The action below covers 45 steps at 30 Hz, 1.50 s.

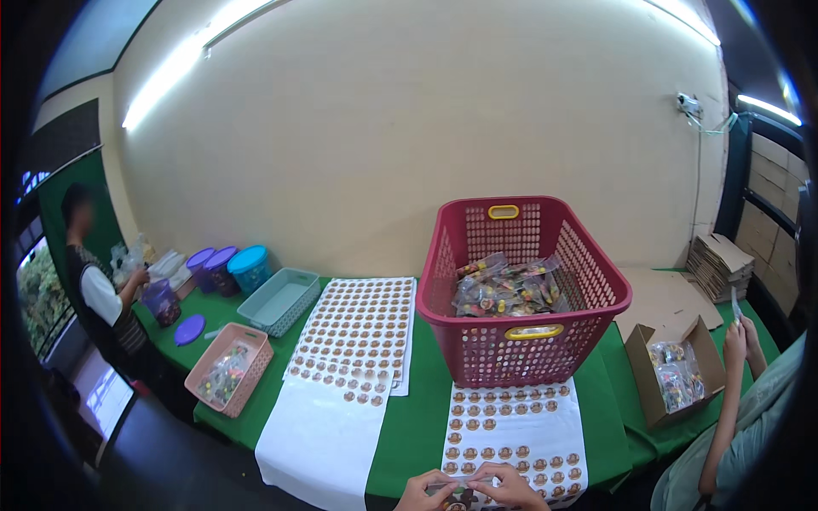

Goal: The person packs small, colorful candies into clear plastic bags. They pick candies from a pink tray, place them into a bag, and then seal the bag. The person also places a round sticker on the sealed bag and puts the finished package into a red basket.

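At the lower edge, my left hand [421, 492] and my right hand [511, 489] are both closed, pinching the top edge of a small clear plastic packet [463, 494] with dark and colored contents. The packet's lower part runs out of the picture. Under my hands lies a white sheet of round brown stickers [514, 420], with several stickers gone from its rows. Beyond it stands a large maroon basket [511, 362] with yellow-rimmed handles, holding a heap of filled clear packets [509, 288].
Left are more sticker sheets [354, 328], a pink basket [258, 375] of packets, a teal basket [277, 321] and lidded tubs [249, 271]. A cardboard box [660, 400] of packets stands right. One co-worker [106, 285] is far left, another [750, 426] at right.
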Available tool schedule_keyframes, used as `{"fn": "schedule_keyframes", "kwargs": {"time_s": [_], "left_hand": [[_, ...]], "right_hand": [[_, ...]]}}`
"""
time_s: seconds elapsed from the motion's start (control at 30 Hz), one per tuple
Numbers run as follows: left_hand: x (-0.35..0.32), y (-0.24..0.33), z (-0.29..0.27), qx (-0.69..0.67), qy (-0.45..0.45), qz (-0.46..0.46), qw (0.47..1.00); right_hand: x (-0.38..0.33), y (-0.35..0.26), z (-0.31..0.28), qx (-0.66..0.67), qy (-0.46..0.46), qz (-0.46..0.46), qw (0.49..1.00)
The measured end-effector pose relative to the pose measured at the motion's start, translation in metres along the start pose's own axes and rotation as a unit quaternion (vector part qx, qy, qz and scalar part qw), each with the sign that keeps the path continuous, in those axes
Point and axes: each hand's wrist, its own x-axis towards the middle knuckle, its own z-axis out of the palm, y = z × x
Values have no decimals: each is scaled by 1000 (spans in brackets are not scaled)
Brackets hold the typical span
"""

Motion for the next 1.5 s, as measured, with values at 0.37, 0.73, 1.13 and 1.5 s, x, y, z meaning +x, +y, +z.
{"fn": "schedule_keyframes", "kwargs": {"time_s": [0.37,0.73,1.13,1.5], "left_hand": [[9,4,-26,-10,-43,24,999],[7,-82,-24,42,4,12,999],[-7,-9,19,-32,30,-5,999],[-20,-8,32,-30,90,-17,995]], "right_hand": [[8,26,30,-99,123,-144,977],[0,25,35,-43,155,-120,980],[-13,15,-1,-52,66,-99,992],[-10,37,-9,-86,35,-148,985]]}}
